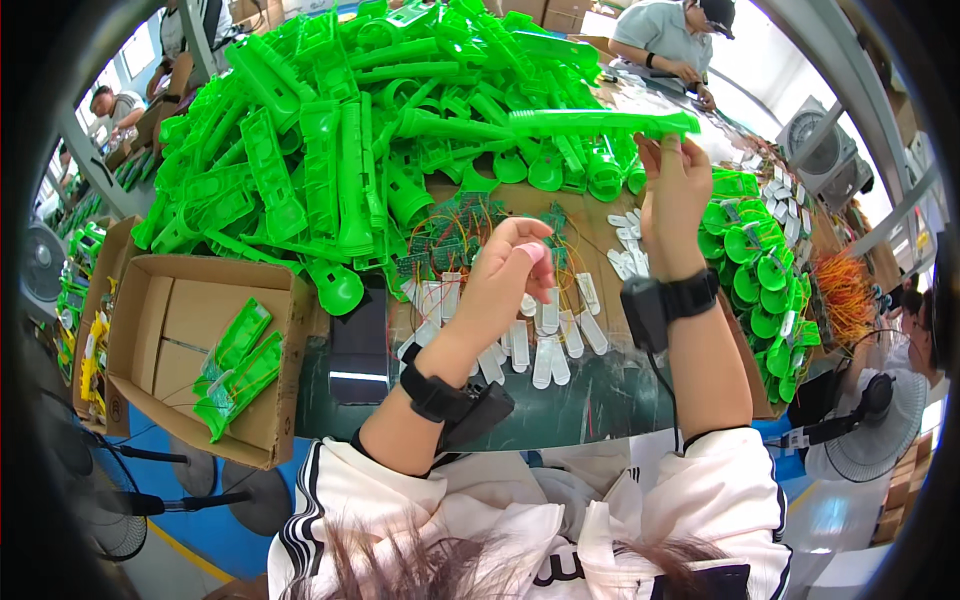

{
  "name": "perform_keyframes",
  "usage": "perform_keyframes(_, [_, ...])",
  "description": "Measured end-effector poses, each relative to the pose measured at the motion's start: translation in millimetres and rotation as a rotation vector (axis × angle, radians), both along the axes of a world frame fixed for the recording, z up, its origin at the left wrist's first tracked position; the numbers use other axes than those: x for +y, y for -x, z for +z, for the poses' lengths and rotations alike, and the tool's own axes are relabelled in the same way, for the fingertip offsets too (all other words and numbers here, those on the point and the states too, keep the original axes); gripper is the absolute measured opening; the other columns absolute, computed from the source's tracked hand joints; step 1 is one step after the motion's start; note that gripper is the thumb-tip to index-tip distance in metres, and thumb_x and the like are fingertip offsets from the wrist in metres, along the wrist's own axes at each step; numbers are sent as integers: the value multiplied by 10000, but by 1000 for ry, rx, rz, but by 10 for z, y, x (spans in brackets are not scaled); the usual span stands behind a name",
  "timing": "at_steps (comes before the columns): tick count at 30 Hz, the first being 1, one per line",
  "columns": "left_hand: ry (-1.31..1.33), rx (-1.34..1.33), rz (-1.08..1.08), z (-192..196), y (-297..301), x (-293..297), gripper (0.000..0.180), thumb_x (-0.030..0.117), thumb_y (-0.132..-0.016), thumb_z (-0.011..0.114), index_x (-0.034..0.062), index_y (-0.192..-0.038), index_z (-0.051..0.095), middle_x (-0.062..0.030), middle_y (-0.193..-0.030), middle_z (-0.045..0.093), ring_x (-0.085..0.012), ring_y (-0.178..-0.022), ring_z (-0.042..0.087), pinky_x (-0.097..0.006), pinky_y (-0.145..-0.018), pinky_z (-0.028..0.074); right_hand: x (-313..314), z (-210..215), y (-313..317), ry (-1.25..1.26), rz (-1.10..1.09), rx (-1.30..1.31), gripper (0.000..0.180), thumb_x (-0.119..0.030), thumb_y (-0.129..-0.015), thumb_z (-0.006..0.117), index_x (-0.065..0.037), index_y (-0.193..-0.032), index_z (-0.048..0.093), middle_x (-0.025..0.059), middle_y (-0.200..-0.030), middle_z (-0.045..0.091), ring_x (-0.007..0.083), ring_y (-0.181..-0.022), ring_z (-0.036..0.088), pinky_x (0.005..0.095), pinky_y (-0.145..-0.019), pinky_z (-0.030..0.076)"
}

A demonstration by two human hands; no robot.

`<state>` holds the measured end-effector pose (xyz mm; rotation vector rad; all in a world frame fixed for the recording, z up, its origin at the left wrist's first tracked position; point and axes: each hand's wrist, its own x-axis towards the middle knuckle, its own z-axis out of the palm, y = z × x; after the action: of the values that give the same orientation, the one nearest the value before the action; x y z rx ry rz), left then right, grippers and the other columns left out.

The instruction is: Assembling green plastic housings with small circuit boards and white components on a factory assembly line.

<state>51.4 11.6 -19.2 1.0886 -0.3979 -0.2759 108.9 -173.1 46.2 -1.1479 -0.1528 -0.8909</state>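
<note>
My right hand (676, 195) is raised at the right of the pile, its fingers closed on one end of a long green plastic shell (600, 123), which points left in front of the heap. Over the middle of the bench my left hand (508, 268) hovers with loosely curled fingers and no object visible in it. Beneath and around it lie several white plastic strips (550, 358). Just beyond are green circuit boards (440, 240) with thin red and yellow wires. A large pile of green plastic shells (350, 160) rises behind them.
A cardboard box (140, 355) at left holds green shells with wires. A dark flat panel (359, 345) lies beside it. Wired green parts (765, 285) and an orange wire bundle (842, 295) sit at right. Another person (660, 45) works across the bench; fans stand at the sides.
</note>
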Motion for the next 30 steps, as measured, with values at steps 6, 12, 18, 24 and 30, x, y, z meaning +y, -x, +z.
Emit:
perform_keyframes(6, [456, 199, -305, 93, 82, -67, 530, 472, -893, 428, 27, -1180, 413, -172, -1228, 474, -279, -1123, 481, -422, -949, 390, 190, -308, 813, 476, 32, 69, 230, 27, -845, 523, -12, -1047, 419, 122, -989, 590, 177, -873, 595, 300, -771, 506])
perform_keyframes(12, [670, 499, -308, 98, 113, -121, 399, 414, -892, 486, 69, -1093, 468, -132, -1094, 538, -250, -1071, 504, -411, -930, 404, 86, -482, 1035, 1030, 21, -297, 279, 101, -729, 529, -45, -966, 522, 146, -1041, 595, 246, -927, 599, 313, -784, 491])
perform_keyframes(18, [558, 502, -170, -14, 70, -18, 316, 309, -881, 512, 28, -1025, 494, -61, -853, 549, -182, -735, 543, -313, -635, 473, -104, -58, 906, 1008, 114, 185, 260, 20, -767, 519, -29, -1013, 588, 154, -992, 600, 281, -883, 594, 339, -762, 487])
perform_keyframes(24, [633, 452, -209, 8, 107, -124, 400, 328, -819, 419, 27, -1072, 489, -139, -991, 499, -216, -837, 460, -340, -672, 419, -719, -668, 615, 1243, -329, 742, 179, -132, -764, 611, -6, -891, 608, 175, -882, 590, 300, -819, 589, 373, -708, 475])
perform_keyframes(30, [612, 383, -219, -85, 114, -111, 549, 210, -727, 413, -15, -1228, 436, -175, -1184, 458, -246, -942, 457, -350, -738, 417, -931, -930, 496, 1226, -257, 803, 216, -104, -723, 664, -1, -905, 609, 140, -891, 580, 235, -784, 581, 333, -703, 465])
